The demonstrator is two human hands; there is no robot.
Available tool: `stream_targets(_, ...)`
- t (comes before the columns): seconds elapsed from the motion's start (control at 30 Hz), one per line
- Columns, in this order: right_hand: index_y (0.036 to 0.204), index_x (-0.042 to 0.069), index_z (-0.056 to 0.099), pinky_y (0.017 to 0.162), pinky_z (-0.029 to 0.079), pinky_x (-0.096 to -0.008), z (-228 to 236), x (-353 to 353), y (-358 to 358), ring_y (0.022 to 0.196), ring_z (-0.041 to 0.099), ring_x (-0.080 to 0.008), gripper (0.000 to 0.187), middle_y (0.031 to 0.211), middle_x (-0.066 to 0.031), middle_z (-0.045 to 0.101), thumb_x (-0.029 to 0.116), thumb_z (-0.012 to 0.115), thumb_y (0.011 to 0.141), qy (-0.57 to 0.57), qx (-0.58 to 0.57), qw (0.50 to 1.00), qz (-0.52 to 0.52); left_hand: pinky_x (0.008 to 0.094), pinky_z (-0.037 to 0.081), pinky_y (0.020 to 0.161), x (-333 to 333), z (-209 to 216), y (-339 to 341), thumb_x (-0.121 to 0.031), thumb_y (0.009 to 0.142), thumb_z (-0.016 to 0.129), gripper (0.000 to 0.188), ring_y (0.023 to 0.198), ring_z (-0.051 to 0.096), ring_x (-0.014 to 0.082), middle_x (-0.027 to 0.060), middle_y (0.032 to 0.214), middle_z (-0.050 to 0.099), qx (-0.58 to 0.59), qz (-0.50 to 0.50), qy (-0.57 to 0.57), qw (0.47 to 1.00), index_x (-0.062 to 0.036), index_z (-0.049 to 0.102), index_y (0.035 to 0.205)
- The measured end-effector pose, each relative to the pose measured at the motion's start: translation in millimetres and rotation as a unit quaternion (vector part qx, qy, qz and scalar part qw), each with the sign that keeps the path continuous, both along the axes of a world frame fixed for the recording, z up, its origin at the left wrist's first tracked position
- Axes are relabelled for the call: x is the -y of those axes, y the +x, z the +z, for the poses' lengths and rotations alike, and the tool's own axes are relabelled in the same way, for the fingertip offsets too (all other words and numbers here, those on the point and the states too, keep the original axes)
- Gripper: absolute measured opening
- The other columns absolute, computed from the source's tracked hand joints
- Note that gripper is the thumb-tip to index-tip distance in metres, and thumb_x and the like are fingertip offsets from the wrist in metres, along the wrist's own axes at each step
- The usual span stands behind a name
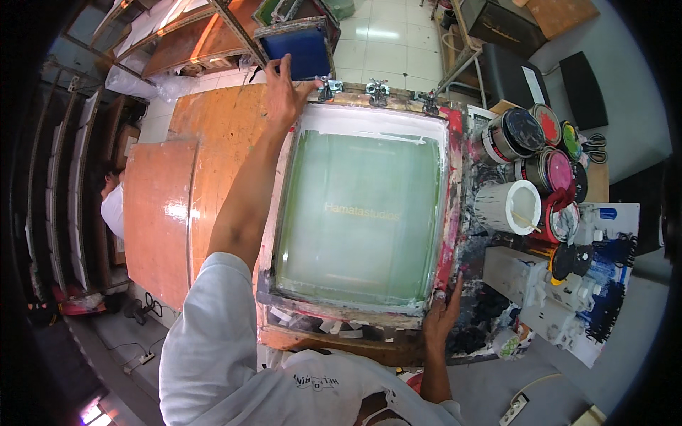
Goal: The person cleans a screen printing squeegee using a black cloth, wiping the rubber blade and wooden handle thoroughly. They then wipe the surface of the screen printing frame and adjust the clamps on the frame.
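A screen-printing screen point(359, 263) with green mesh and faint lettering lies in front of me in a worn wooden frame point(453, 206). Along the far edge sit metal hinge clamps point(378, 92). My left hand point(285, 96) reaches to the far left corner, fingers spread, its thumb pointing at the leftmost clamp; whether it touches is unclear. At the near right corner my right hand point(443, 316) rests against the frame with its fingers stretched out. White ink point(369, 122) lines the far end of the mesh.
Paint cans point(522, 131), a white tub point(506, 207) with a stick, and scissors point(595, 148) crowd the right side. Plastic bottles point(543, 312) stand nearer. Orange-brown boards point(160, 206) cover the left. A blue screen point(295, 53) leans beyond. Another person point(112, 206) is at far left.
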State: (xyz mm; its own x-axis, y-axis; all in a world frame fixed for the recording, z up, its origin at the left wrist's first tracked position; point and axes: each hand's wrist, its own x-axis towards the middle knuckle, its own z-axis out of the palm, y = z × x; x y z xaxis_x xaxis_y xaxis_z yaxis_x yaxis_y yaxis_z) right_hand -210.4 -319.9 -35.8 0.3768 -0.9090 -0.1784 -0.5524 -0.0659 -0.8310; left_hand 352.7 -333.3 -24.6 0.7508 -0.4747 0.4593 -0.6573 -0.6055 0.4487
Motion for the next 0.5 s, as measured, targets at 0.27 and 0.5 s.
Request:
stream_targets(0.27, 0.155, -0.001, 0.031, 0.108, 0.039, -0.0385, -1.0, -0.2, 3.9, 0.125, 0.053, -0.0311, 0.058, 0.142, -0.0262, 0.051, 0.006, 0.045, 0.099, -0.011, -0.007, 1.0, -0.017, 0.0491, 0.045, 0.1, -20.2, -31.4, 53.5, -0.04, 0.085, 0.077, 0.079, 0.117, 0.056, 0.0431, 0.0267, 0.131, 0.056, 0.018, 0.037, -0.072, 0.997, -0.0003, 0.043, 0.145)
stream_targets(0.5, 0.152, -0.006, 0.033, 0.112, 0.035, -0.0407, 16.9, 1.3, 12.7, 0.131, 0.048, -0.0361, 0.058, 0.145, -0.0291, 0.047, 0.014, 0.047, 0.1, -0.008, -0.008, 1.0, 0.001, 0.0426, 0.043, 0.107, 9.7, -35.9, -7.1, -0.051, 0.075, 0.084, 0.1, 0.13, 0.054, 0.0359, 0.0173, 0.141, 0.058, -0.215, -0.12, 0.07, 0.967, -0.0029, 0.039, 0.15)
